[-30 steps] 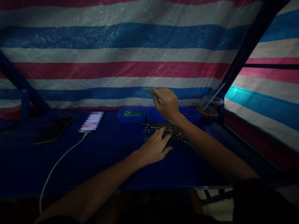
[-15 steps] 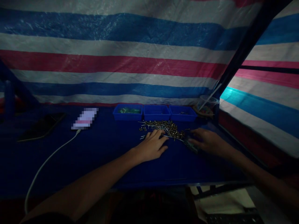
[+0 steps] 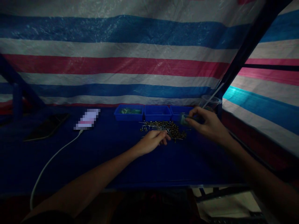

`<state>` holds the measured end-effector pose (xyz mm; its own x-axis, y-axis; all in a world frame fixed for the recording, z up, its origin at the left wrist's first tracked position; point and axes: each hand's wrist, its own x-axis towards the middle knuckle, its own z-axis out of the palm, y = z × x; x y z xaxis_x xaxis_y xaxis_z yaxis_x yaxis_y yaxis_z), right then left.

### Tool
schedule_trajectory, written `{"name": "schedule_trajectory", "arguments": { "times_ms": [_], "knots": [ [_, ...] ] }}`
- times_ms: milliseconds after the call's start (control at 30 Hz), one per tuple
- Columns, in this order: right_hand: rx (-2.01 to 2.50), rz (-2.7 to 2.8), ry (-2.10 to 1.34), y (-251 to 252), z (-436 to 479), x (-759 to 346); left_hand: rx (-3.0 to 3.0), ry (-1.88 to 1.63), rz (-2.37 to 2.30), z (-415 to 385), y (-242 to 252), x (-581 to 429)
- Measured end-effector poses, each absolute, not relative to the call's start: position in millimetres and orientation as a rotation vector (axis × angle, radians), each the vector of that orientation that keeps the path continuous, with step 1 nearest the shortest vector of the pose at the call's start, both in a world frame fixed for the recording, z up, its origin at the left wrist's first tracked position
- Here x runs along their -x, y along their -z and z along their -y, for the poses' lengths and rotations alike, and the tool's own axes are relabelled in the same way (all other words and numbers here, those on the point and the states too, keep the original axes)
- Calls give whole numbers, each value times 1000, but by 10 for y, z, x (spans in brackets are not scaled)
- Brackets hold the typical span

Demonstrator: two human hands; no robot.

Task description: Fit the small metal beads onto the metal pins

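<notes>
A heap of small metal pins (image 3: pixel 166 127) lies on the dark blue table (image 3: pixel 130 158), in front of three blue trays (image 3: pixel 156 112). My left hand (image 3: pixel 152 140) rests at the near edge of the heap, fingers curled and pinched together on something too small to make out. Raised just right of the heap, my right hand (image 3: pixel 205 123) grips a small greenish board (image 3: pixel 184 119) between thumb and fingers. The left tray (image 3: pixel 129 112) holds green pieces.
A striped tarp forms the back and right walls. A dark phone (image 3: pixel 46 127) and a white device (image 3: pixel 87 119) with a white cable (image 3: pixel 50 161) lie at the left. A clear plastic cup (image 3: pixel 210 102) with a straw stands behind the trays.
My right hand came down from above the trays to the table right of the heap, then lifted holding the small board. My left hand's fingers curled from flat into a pinch.
</notes>
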<state>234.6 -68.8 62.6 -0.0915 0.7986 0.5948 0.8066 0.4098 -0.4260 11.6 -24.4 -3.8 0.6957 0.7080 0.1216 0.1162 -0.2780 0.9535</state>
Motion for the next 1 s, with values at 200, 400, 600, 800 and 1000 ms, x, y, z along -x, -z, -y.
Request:
{"name": "schedule_trajectory", "arguments": {
  "times_ms": [200, 400, 600, 800, 1000],
  "knots": [
    [858, 1993, 411, -358, 304, -1690, -1094, -996, -589, 53, -197, 33],
    [1034, 1872, 242, 30, 139, -1439, -1687, -1340, -870, -140, -166, 207],
    [1060, 1365, -684, 82, 286, -1351, -2584, -1225, -724, 1, -49, 139],
    [1093, 1185, -529, 59, 188, -1404, -2759, -1030, -699, 135, -47, 67],
    [906, 1221, 196, -602, 2, -1479, -2805, -675, -890, 146, 27, 75]
  ]
}}
